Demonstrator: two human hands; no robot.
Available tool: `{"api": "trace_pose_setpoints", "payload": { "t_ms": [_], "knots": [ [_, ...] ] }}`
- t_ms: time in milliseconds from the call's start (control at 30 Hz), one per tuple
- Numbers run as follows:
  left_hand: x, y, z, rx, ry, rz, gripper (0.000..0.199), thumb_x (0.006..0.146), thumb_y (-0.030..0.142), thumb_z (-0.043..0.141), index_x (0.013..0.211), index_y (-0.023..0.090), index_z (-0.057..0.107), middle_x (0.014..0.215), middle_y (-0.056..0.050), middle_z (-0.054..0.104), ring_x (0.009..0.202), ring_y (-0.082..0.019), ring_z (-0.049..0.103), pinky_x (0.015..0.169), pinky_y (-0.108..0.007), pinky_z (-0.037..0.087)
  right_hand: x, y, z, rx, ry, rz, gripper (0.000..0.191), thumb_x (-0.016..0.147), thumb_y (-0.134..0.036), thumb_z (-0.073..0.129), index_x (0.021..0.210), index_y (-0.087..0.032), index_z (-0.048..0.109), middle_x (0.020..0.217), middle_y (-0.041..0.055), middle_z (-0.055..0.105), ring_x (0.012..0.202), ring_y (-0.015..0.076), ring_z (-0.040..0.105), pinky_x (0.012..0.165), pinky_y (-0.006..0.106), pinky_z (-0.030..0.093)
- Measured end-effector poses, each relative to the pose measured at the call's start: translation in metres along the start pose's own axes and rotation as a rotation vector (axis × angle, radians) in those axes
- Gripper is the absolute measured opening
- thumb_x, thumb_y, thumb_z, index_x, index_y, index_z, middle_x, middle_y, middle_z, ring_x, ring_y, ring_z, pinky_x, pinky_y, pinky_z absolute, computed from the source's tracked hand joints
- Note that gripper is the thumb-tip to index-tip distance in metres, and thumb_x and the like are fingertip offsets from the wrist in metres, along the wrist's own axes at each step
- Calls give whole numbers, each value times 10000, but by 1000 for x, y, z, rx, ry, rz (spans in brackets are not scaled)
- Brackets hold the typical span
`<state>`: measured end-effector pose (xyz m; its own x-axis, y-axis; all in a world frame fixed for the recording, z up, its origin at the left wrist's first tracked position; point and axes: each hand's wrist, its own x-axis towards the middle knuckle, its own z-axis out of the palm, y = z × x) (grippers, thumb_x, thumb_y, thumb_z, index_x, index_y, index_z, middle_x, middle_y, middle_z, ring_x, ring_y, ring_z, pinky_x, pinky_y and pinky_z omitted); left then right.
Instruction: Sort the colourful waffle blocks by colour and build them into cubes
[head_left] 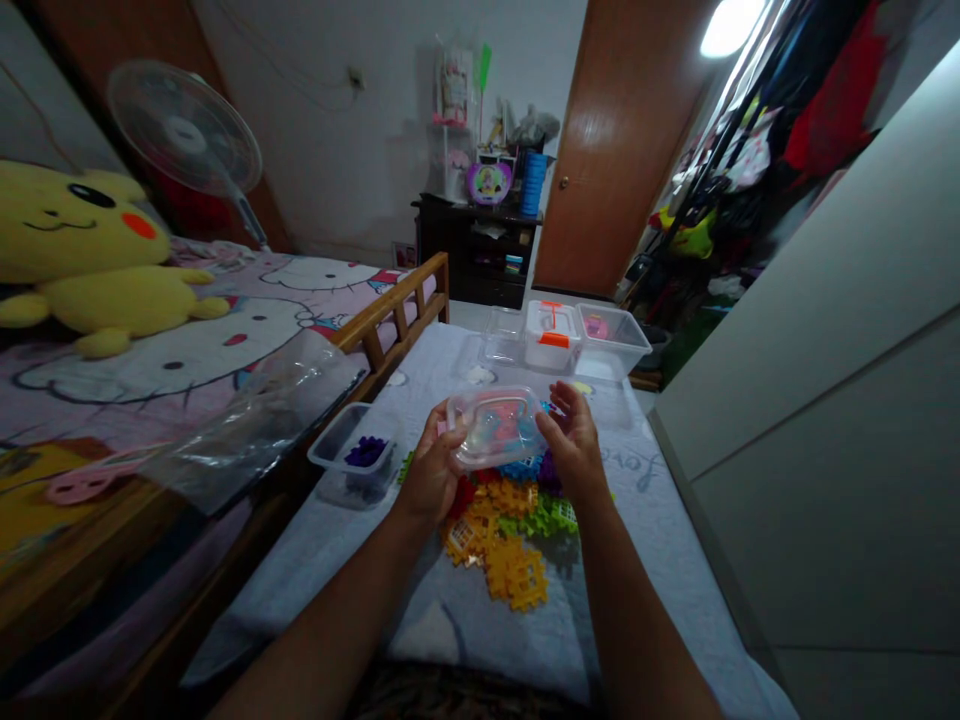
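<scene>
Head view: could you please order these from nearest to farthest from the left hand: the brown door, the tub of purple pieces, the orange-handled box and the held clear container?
From the left hand:
1. Held clear container, in its grip.
2. Tub of purple pieces, to its left.
3. Orange-handled box, ahead and right.
4. Brown door, back of the room.

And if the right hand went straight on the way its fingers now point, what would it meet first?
Probably the orange-latched box, which lies ahead of the right hand. Depth is unclear, though: if the line dips, it might touch the sheet first.
</scene>
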<state>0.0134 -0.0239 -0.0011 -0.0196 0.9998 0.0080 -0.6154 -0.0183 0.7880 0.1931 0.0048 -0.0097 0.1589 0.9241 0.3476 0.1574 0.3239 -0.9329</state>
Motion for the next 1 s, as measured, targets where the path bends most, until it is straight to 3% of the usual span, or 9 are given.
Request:
{"api": "trace_pose_setpoints", "payload": {
  "t_ms": [133, 333, 467, 633, 1000],
  "knots": [
    [0, -1, -1, -15, 7, 8, 477, 743, 270, 651, 1203, 211, 539, 1151, -52, 683, 1090, -256, 658, 932, -404, 543, -7, 10, 4, 140, 0, 170, 615, 853, -522, 629, 1389, -236, 532, 1320, 119, 643, 1235, 299, 591, 1014, 476, 498],
    [-1, -5, 0, 41, 23, 16, 514, 740, 302, 668, 1235, 222, 554, 1132, -48, 701, 1097, -257, 662, 972, -416, 519, -16, 8, 17, 67, 14, 91, 480, 891, -466, 591, 1324, -262, 622, 1141, 37, 735, 1156, 278, 640, 966, 440, 542],
    [0, -6, 0, 79, 32, 25, 527, 746, 316, 655, 1255, 214, 568, 1154, -57, 701, 1129, -261, 650, 977, -396, 520, -17, 7, 20, 2, 13, 68, 513, 913, -430, 555, 1400, -268, 562, 1256, 41, 697, 1243, 268, 597, 1055, 461, 489],
    [1, -7, -3, 144, 27, 47, 465, 832, 314, 590, 1289, 244, 545, 1236, -40, 671, 1169, -232, 629, 991, -352, 516, -17, 3, 22, -89, -19, 140, 617, 934, -465, 499, 1488, -197, 458, 1523, 93, 488, 1419, 262, 435, 1189, 461, 329],
    [-1, -5, -8, 289, 73, 77, 441, 870, 336, 567, 1298, 230, 548, 1193, -37, 686, 1125, -232, 644, 970, -335, 519, -15, 6, 31, -176, -31, -6, 540, 973, -449, 415, 1441, -198, 508, 1452, 105, 552, 1385, 244, 465, 1189, 438, 318]
  ]
}}
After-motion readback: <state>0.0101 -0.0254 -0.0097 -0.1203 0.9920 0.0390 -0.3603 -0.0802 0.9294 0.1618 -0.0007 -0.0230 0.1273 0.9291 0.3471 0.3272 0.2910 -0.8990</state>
